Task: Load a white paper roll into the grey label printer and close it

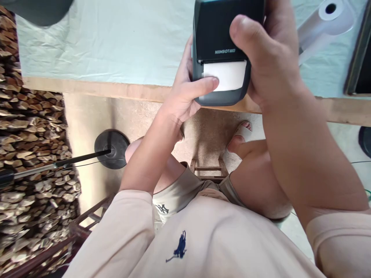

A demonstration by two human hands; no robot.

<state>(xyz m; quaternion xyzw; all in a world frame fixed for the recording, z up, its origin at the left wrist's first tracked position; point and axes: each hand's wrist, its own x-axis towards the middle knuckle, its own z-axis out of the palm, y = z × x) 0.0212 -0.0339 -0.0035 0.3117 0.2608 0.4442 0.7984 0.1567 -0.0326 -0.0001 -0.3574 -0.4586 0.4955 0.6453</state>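
Note:
Both my hands grip a dark grey and black handheld label printer (222, 33) above the table's front edge. "NIIMBOT" is printed on its lid. A white label (232, 75) lies against the lower front of the printer, below the lid. My left hand (193, 87) holds the printer's lower left side, its thumb on the label. Around the right side is my right hand (271, 54), its thumb lying on the black lid. The fingers behind the printer are mostly hidden.
A pale cloth (101, 42) covers the table, whose wooden edge (116, 88) faces me. A white roll (324, 27) lies right, beside a dark-framed object (359, 61). Below stands a round-based stand (111, 148). Stacked firewood (34, 135) lines the left.

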